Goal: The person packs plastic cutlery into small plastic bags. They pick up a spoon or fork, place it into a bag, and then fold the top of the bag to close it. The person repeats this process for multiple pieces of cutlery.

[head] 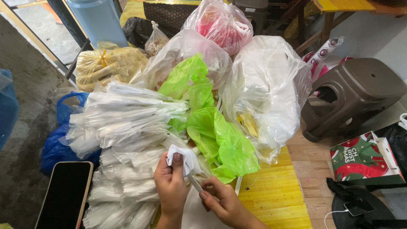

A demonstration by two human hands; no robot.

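A yellow wooden counter (271,191) is crowded with plastic bags. Just above the hands lies a bright green bag (214,135), contents hidden; beyond it stand three clear bags: one large with white items (267,85), one with red and white contents (220,23), one small with brownish bits (156,41). To the upper left of the hands sits a yellowish bag (106,63). Piles of clear-wrapped white packets (123,127) lie left of the hands. The left hand (171,184) has its grip pinched on a folded white napkin (182,159), thumb on top. The right hand (227,203), just beside it, has its grip pressed together on a thin white utensil handle (194,183) touching the napkin. One dark phone (65,195) lies far left; one brown stool (352,95) stands far right.
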